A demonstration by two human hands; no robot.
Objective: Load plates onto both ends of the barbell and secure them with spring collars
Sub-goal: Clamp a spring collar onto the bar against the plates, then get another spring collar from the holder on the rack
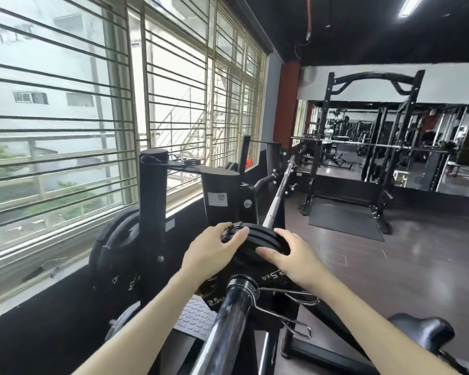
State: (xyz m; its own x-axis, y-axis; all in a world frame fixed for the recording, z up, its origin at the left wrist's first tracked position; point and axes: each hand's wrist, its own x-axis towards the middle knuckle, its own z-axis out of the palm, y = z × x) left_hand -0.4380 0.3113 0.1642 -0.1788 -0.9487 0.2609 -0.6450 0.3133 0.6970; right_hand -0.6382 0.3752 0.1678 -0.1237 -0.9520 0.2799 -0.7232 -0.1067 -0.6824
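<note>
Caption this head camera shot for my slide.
Both hands, left hand and right hand, grip the plates behind a spring collar.

Barbell sleeve [228,318] runs forward from the viewer. Plates [255,239] sit on it, spring collar [257,289] just before them. Left hand [214,247] and right hand [293,255] flank the plates. Rack post [152,212] stands left; power rack [363,158] far right.

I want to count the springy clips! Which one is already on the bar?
The spring collar on the near sleeve, just behind the 2.5 kg plate both hands hold. The other collar lies on the rack's ledge.
</note>
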